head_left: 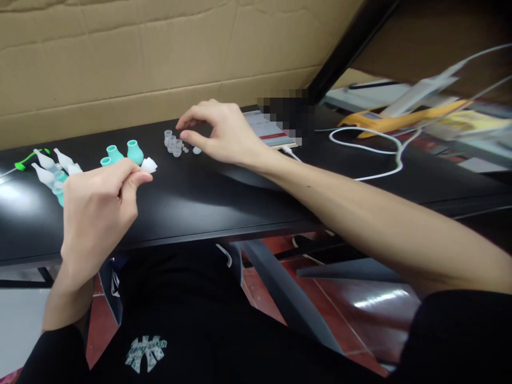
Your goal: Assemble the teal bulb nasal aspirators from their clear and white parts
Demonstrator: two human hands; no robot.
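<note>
My left hand [98, 205] is raised over the near edge of the black table [192, 202], its thumb and fingers pinched on a small white translucent cap [149, 165]. My right hand [218, 132] reaches across the table to a cluster of small clear rings [175, 143], fingers curled, thumb and forefinger close together just above them. Whether it holds one I cannot make out. Two teal bulb-shaped pieces [128, 152] stand behind my left hand. Several white tipped pieces with teal bases [51, 168] lie at the far left.
A cardboard wall [160, 58] stands behind the table. A phone [270, 130] with a white cable [372, 154] lies right of my right hand. An orange tool [396, 120] and papers lie at the far right. A green item [28, 158] lies far left.
</note>
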